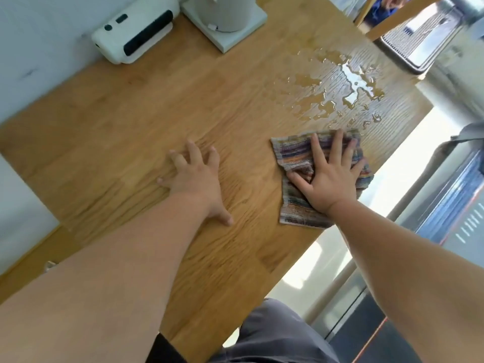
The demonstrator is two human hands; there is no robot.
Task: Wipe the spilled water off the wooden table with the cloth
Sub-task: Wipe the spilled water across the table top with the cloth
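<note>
A puddle of spilled water (348,87) spreads over the far right part of the wooden table (131,121), with small drops trailing toward the cloth. The striped multicolour cloth (296,153) lies flat on the table just below the puddle, near the right edge. My right hand (330,176) presses flat on the cloth, fingers spread and pointing at the water. My left hand (196,176) rests palm-down on bare wood to the left of the cloth, fingers apart, holding nothing.
A white device with a dark panel (136,30) and a white kettle on a square base (227,19) stand at the table's far left side. A metal grille appliance (424,35) sits beyond the far right edge. The table's right edge drops to the floor.
</note>
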